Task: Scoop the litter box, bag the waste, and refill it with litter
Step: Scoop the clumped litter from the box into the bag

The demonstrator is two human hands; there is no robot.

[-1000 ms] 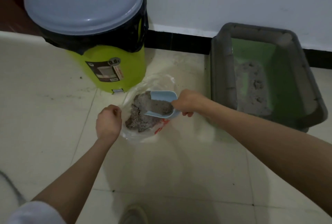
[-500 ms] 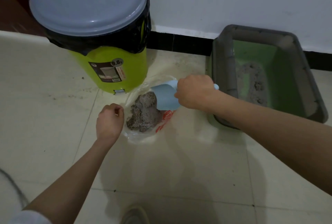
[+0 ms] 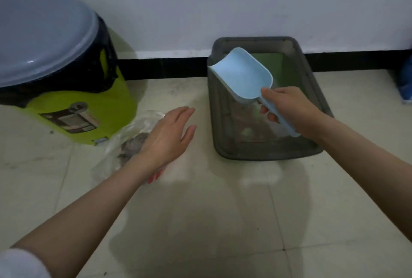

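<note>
A grey litter box [image 3: 265, 155] with a green inside stands on the tiled floor against the wall, with some grey litter low in it. My right hand [image 3: 287, 108] grips the handle of a light blue scoop [image 3: 243, 74], held empty above the box's left half. A clear plastic bag [image 3: 116, 155] holding a heap of grey waste litter [image 3: 133, 146] lies on the floor beside the bin. My left hand [image 3: 169, 137] hovers over the bag's right side, fingers spread, holding nothing.
A lime green bin [image 3: 73, 108] with a grey lid [image 3: 40, 39] and a black liner stands at the left by the wall. A blue object [image 3: 405, 81] sits at the far right edge. Bare floor tiles lie toward me.
My right hand has carried the scoop from the bag, now emptied, over to above the litter box. My left hand has let go of the bag's edge and opened.
</note>
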